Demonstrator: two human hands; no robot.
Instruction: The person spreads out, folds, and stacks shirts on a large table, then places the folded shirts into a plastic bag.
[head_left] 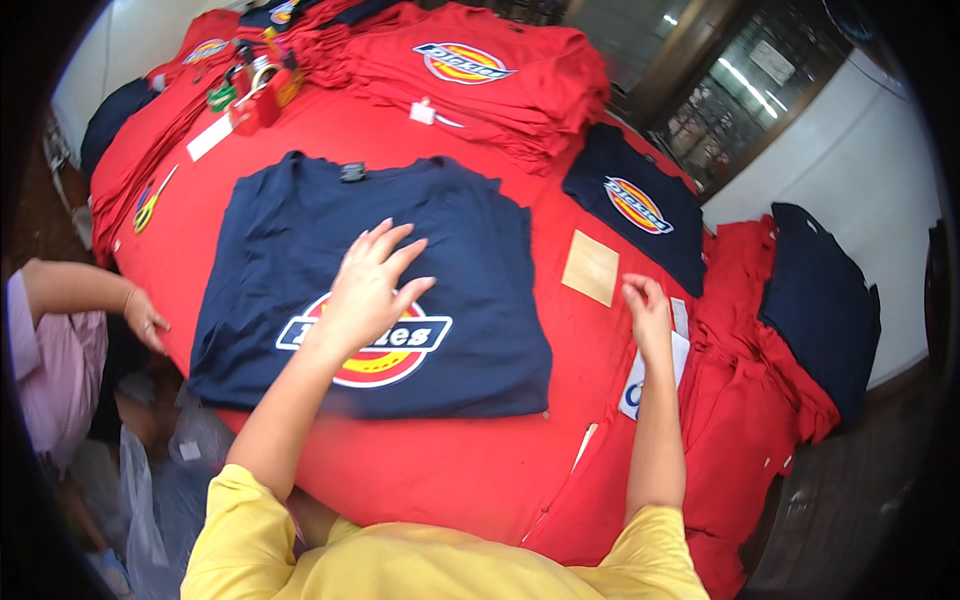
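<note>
A navy t-shirt with a round red, yellow and white chest print lies flat on the red table cover. My left hand rests on it with fingers spread, partly covering the print. My right hand hovers to the right of the shirt with fingers loosely curled, above a white card and just right of a tan cardboard square. It holds nothing that I can see.
A stack of red folded shirts sits at the back, a folded navy shirt to its right. More red and navy garments pile at the right. Tools and tags lie back left. Another person's hand reaches in from the left.
</note>
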